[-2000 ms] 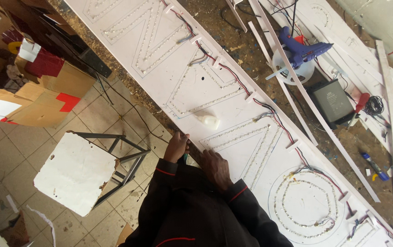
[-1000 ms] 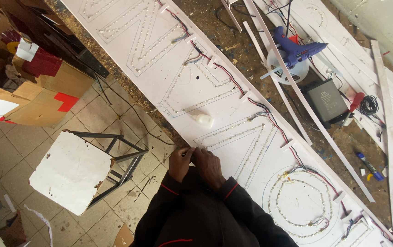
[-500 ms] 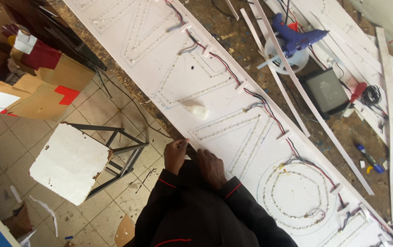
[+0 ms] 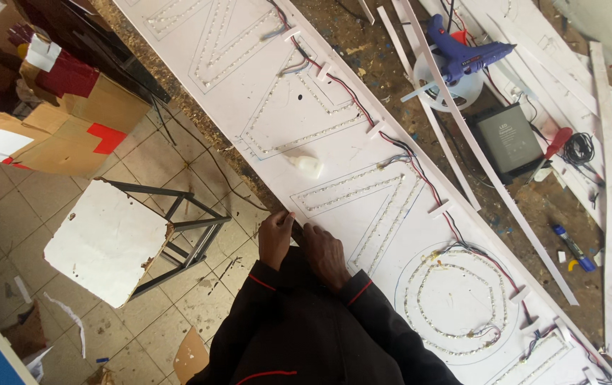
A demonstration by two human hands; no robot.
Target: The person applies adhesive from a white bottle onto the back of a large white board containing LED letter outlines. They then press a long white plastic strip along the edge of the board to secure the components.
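Head view: both hands sit together at the near edge of the long white sign panel (image 4: pixel 363 214), lower centre of frame. Compared with two seconds ago they have closed up: left hand (image 4: pixel 276 239) now pinches something small at the panel edge with curled fingers; what it is, too small to tell. Right hand (image 4: pixel 326 253) lies knuckles-up just beside it, grip hidden, cannot tell. View has drifted slightly. Small white bottle (image 4: pixel 306 165) stays above the hands, untouched. Blue glue gun (image 4: pixel 466 51) rests upper right. White-topped stool (image 4: pixel 110 241) stands left. Work looks concentrated on the edge spot.
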